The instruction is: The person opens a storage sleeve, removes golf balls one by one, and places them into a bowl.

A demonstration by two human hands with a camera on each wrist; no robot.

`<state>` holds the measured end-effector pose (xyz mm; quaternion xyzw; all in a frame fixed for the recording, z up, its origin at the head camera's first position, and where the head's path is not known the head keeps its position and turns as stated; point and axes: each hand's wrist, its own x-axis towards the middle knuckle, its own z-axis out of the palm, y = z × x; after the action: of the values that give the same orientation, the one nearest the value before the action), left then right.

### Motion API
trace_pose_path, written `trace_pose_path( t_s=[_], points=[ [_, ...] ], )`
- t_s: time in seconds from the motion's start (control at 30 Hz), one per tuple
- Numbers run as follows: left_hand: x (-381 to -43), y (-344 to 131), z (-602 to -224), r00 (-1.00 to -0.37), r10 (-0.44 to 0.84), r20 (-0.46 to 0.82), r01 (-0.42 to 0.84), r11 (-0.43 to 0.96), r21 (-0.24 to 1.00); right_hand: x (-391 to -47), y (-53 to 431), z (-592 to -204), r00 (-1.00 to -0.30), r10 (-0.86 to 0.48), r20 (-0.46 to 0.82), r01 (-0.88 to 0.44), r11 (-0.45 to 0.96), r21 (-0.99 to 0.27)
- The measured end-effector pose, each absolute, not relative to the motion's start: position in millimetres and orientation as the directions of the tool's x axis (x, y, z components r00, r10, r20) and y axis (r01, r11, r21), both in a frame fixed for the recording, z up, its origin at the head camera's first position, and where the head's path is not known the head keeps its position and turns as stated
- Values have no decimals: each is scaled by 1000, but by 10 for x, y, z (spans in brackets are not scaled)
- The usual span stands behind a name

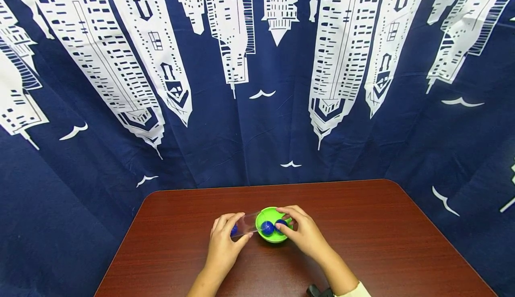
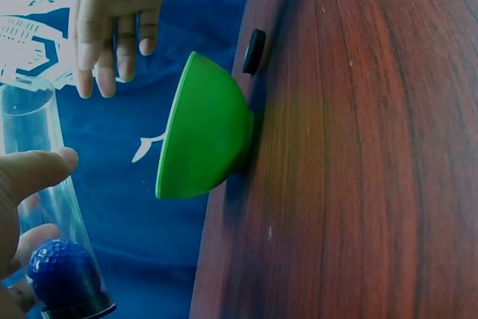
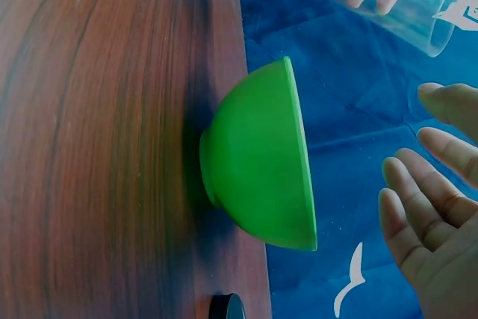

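Observation:
My left hand [image 1: 222, 239] grips a clear cylindrical cup [image 1: 248, 223] with thumb and fingers. The cup is tilted far over, its mouth toward the bowl and a little higher than its base. At the base end lies a blue dimpled golf ball [image 2: 63, 270]. A green bowl [image 3: 258, 158] stands upright on the table, with two blue balls [image 1: 267, 228] inside it in the head view. My right hand [image 1: 302, 231] hovers over the bowl's right side, partly covering one ball. In the right wrist view its fingers [image 3: 418, 211] are loosely spread and hold nothing.
The bowl stands on a reddish-brown wooden table [image 1: 181, 252]. A small black disc-like object [image 2: 255, 51] lies on the table near the bowl. Behind the table hangs a dark blue cloth [image 1: 257, 140] with white buildings and birds.

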<state>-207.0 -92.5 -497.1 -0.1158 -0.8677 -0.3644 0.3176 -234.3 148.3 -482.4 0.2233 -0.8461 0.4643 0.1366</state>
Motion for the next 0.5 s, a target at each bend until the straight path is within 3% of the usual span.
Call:
trace_pose_path(
  t_s=[0.5],
  points=[
    [-2105,-972,-4922,-656,109,747,482,822,303,-2245,1440,-4827,-868,-276,413,-491,348,-799]
  ],
)
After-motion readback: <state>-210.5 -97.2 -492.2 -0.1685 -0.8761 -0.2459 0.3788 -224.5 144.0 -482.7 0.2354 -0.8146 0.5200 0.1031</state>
